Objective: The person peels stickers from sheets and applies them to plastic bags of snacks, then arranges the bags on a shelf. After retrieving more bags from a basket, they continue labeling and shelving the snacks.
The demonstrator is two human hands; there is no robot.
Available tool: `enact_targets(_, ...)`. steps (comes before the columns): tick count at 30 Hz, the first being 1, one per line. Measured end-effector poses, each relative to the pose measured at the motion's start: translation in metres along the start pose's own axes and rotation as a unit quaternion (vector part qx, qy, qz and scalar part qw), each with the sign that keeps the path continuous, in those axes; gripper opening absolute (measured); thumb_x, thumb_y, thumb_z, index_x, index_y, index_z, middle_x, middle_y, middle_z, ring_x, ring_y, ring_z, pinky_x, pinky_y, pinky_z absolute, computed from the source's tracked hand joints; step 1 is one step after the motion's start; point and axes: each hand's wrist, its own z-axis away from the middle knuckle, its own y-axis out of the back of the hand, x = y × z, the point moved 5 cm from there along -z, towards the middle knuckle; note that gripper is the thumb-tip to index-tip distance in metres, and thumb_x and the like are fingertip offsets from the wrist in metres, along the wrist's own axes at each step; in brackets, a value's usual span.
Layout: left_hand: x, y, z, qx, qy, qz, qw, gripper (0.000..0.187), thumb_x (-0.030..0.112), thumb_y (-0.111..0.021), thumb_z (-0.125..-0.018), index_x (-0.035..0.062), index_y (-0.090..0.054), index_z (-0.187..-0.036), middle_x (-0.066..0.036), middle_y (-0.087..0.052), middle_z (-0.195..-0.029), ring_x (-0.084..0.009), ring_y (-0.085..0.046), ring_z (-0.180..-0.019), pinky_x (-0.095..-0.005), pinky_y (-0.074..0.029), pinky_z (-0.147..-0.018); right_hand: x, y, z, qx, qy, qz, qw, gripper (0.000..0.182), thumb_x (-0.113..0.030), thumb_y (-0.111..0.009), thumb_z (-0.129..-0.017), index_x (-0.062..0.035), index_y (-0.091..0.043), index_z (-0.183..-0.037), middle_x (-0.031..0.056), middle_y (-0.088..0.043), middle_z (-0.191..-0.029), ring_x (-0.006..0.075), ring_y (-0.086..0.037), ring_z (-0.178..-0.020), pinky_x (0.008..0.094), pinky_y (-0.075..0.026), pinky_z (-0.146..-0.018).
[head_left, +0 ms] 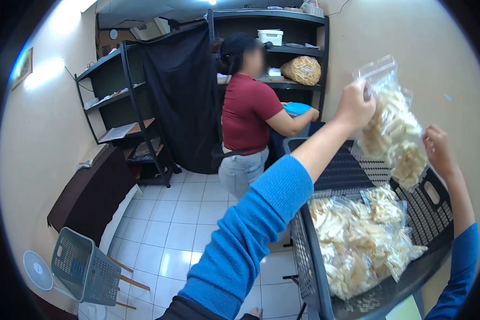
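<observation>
My left hand (356, 109) is closed on clear zip bags of pale, chip-like snack pieces (392, 125), raised above the dark plastic crate (304, 256). At least two bags seem to overlap there. To their right, my right hand (441, 152) has its fingers curled in at the bags' edge and appears to pinch it; the exact contact is partly hidden. Inside the crate lie several more filled clear bags (357, 245), heaped toward its near end. The crate's far end shows its bare slotted bottom.
A person in a maroon shirt (250, 114) stands beyond the crate, hands at a blue lid (297, 109). Behind are black shelves (298, 50) with a big snack bag (302, 71). A grey perforated basket (85, 269) and a white fan (38, 270) stand lower left.
</observation>
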Motion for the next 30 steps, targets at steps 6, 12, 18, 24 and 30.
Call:
enact_targets(6,0.133,-0.062,-0.005,-0.016,-0.035,0.025,0.999,0.024,0.019,-0.061,-0.071,-0.0027,-0.059,-0.081,-0.018,-0.061,-0.074,-0.0270,-0.061,-0.070,-0.0328,-0.046,-0.064,0.010,0.144,0.087,0.142,-0.041,0.108,0.983,0.009,-0.006,-0.053,-0.078,0.0032,-0.051,-0.078,0.0106,-0.051,-0.071,0.0156,-0.046,-0.058,0.0265,-0.037,-0.054)
enact_targets(12,0.262,-0.167,0.044,-0.282,-0.024,0.313,0.906,0.013,0.014,-0.053,-0.081,0.0014,-0.055,-0.083,-0.002,-0.052,-0.065,-0.0092,-0.049,-0.054,-0.0226,-0.042,-0.048,0.006,0.299,0.260,0.134,-0.255,0.220,0.932,0.013,-0.014,-0.053,-0.083,-0.0020,-0.058,-0.087,0.0009,-0.055,-0.075,0.0057,-0.046,-0.064,0.0228,-0.037,-0.059)
enact_targets(18,0.298,-0.244,0.144,-0.358,-0.013,0.140,0.923,0.027,0.019,-0.059,-0.076,-0.0033,-0.060,-0.091,-0.010,-0.062,-0.077,-0.0136,-0.055,-0.068,-0.0277,-0.046,-0.063,-0.049,0.341,0.402,0.257,-0.292,0.060,0.919,0.012,-0.008,-0.052,-0.083,0.0007,-0.057,-0.087,0.0030,-0.057,-0.084,0.0082,-0.051,-0.083,0.0194,-0.038,-0.076)
enact_targets(24,0.218,-0.306,0.253,-0.426,0.007,0.034,0.904,0.033,0.017,-0.059,-0.074,-0.0033,-0.057,-0.100,-0.017,-0.061,-0.080,-0.0205,-0.059,-0.072,-0.0310,-0.046,-0.065,-0.114,0.266,0.492,0.314,-0.371,-0.112,0.867,0.005,0.003,-0.050,-0.074,-0.0005,-0.053,-0.076,0.0055,-0.050,-0.080,0.0114,-0.048,-0.075,0.0226,-0.039,-0.070)
enact_targets(30,0.133,-0.331,0.324,-0.371,0.042,-0.007,0.927,0.020,0.011,-0.056,-0.072,-0.0030,-0.056,-0.086,-0.021,-0.056,-0.091,-0.0359,-0.054,-0.088,-0.0400,-0.043,-0.076,-0.173,0.180,0.505,0.294,-0.404,-0.127,0.857,0.005,0.003,-0.058,-0.067,-0.0003,-0.057,-0.070,0.0113,-0.058,-0.074,0.0188,-0.056,-0.069,0.0259,-0.045,-0.062)
